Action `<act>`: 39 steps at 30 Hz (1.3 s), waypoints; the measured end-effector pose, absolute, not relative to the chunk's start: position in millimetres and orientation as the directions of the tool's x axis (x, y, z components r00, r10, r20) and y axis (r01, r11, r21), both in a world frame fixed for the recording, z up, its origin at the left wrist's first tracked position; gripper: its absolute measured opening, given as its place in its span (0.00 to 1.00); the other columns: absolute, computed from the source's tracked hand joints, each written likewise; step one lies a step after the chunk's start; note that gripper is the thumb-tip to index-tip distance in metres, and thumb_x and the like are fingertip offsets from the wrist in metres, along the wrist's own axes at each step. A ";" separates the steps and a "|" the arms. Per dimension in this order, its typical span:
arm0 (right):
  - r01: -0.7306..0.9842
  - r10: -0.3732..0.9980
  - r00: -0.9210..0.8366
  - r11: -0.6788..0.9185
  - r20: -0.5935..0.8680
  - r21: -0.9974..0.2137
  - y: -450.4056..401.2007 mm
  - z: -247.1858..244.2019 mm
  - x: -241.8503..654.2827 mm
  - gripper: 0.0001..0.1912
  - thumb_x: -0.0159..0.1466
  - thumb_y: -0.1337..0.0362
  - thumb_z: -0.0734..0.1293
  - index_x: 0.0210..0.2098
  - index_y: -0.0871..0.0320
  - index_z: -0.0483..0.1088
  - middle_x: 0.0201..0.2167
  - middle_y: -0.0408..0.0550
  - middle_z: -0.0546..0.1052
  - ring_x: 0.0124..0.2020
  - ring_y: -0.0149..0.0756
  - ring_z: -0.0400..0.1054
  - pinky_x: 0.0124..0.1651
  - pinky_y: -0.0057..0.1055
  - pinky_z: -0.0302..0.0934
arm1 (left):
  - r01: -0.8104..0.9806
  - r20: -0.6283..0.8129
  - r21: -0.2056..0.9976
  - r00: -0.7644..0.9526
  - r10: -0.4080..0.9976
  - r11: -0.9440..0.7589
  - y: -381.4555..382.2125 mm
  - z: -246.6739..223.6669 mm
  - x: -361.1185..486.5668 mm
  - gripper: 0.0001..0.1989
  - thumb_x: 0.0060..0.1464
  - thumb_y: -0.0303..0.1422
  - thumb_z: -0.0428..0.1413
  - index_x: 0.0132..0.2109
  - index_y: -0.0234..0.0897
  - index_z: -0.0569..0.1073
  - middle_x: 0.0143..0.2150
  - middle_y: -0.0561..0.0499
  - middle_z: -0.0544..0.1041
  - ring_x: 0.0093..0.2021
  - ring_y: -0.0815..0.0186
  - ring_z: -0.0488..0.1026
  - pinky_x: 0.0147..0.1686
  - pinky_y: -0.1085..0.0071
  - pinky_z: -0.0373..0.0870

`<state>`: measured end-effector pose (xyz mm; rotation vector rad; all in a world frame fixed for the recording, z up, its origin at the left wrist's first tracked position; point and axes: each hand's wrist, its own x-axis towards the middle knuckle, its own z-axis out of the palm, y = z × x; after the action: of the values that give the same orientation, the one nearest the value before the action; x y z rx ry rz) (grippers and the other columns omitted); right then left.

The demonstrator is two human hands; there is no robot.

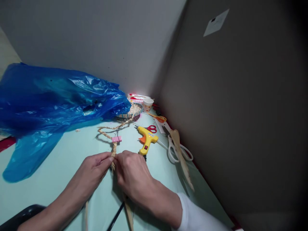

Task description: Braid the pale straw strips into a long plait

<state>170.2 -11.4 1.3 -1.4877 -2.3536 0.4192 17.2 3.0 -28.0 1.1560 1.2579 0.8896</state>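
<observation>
Head view, and the action is dead centre: the braid [115, 148] rises from your fingertips toward 12 o'clock, then bends away over the table [81, 141] to the basket [140, 110] at 1 o'clock. Your left hand [95, 165] has it pinched between thumb and finger. Your right hand [134, 170] is curled in, closed at the braid's near end, though its fingertips are hidden, so the exact grip can't be told.

Watch the frayed strands at 6 o'clock! Ease that left pinch and the weave could open, since the pink clip [116, 139] bites higher up, at 12, and likely wouldn't hold the stretch below it. Pull too hard and a dry-looking strand might split, or the clip slip.

Over at 2 o'clock lies the glue gun [147, 138], near your knuckles; a wide swing of the right could knock it, and if it's hot, burn you. At 3, the pale strip [180, 150] lies across the white-handled scissors [171, 154]; grab it carelessly and it could snag.
</observation>
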 end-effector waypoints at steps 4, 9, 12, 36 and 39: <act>0.840 0.847 -0.513 0.529 0.142 -0.121 -17.5 -2.8 167.0 0.08 0.60 0.73 0.64 0.38 0.62 0.73 0.31 0.52 0.76 0.28 0.41 0.68 0.24 0.35 0.44 | 0.220 -0.169 0.965 0.116 0.979 0.141 2.1 -29.6 15.8 0.14 0.50 0.42 0.61 0.23 0.40 0.70 0.18 0.58 0.67 0.25 0.65 0.65 0.29 0.72 0.62; 0.812 0.798 -0.581 0.582 0.161 0.049 -25.8 1.6 163.9 0.07 0.60 0.76 0.64 0.38 0.64 0.71 0.30 0.54 0.74 0.28 0.41 0.68 0.21 0.33 0.50 | 0.225 -0.243 0.950 0.088 0.966 0.219 -2.1 -18.1 21.2 0.17 0.45 0.45 0.61 0.19 0.40 0.67 0.13 0.58 0.64 0.17 0.70 0.58 0.21 0.74 0.54; 0.793 0.750 -0.607 0.593 0.262 0.140 -31.7 1.5 162.6 0.06 0.59 0.77 0.65 0.35 0.64 0.70 0.27 0.52 0.72 0.27 0.40 0.67 0.21 0.32 0.53 | 0.201 -0.284 0.944 0.092 0.954 0.262 -4.1 -13.0 23.9 0.15 0.42 0.45 0.61 0.20 0.41 0.69 0.10 0.59 0.64 0.13 0.68 0.60 0.18 0.72 0.57; 0.507 0.920 -0.390 0.254 0.044 -0.823 -11.0 10.3 177.5 0.13 0.72 0.62 0.57 0.34 0.58 0.69 0.29 0.44 0.75 0.32 0.32 0.68 0.35 0.27 0.57 | -0.062 -0.365 0.915 0.300 0.881 0.400 -4.0 -3.7 7.4 0.17 0.41 0.36 0.68 0.41 0.38 0.79 0.27 0.55 0.79 0.29 0.62 0.76 0.35 0.68 0.74; 0.434 0.922 -0.384 0.142 -0.040 -0.890 -4.3 2.7 173.4 0.10 0.70 0.63 0.60 0.34 0.58 0.68 0.28 0.42 0.73 0.29 0.30 0.65 0.35 0.26 0.55 | -0.102 -0.372 0.901 0.321 0.871 0.422 -6.5 -2.9 7.9 0.20 0.40 0.35 0.69 0.43 0.39 0.77 0.31 0.54 0.81 0.34 0.60 0.78 0.38 0.68 0.75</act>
<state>173.4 -4.3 2.7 -1.2947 -1.8913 1.1932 7.9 -6.5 -2.9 0.9141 1.0421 0.7721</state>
